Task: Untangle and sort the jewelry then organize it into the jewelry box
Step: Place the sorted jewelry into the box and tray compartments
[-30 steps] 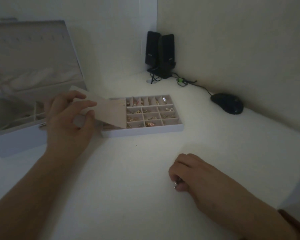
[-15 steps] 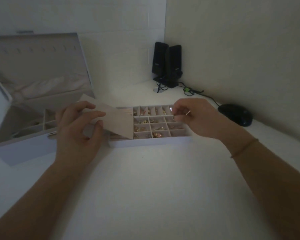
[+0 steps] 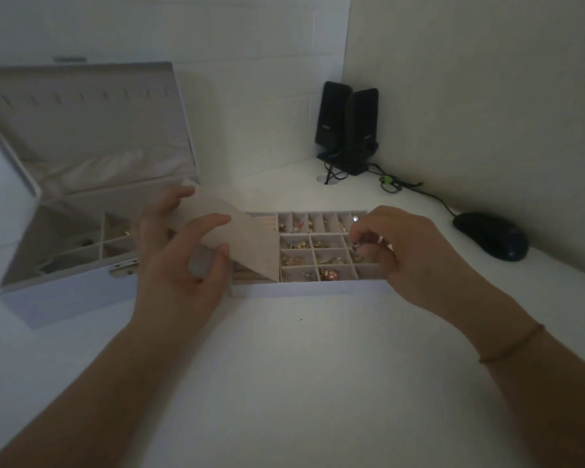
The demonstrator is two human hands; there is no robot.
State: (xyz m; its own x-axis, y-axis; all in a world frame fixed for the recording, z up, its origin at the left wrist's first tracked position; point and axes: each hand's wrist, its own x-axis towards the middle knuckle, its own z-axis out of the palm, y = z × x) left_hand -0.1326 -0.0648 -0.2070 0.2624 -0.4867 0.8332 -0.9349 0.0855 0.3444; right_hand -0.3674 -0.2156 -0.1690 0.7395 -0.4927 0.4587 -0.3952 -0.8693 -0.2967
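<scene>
Right hand (image 3: 416,255) is now lowering a small jewelry piece (image 3: 358,246) into the tray (image 3: 311,288).
Its fingertips are pinching it over the 3 o'clock compartments; left hand (image 3: 179,258) is gripping the raised flap (image 3: 237,238), so sorting is progressing.

Dim, grainy indoor view; brightest patch on desk (image 3: 284,184) near corner (source unseen). Soft focus throughout, wide-angle bending at edges, faint shadows.

Tray (image 3: 304,290) right of jewelry box (image 3: 65,295); mouse (image 3: 490,236) far right.
</scene>
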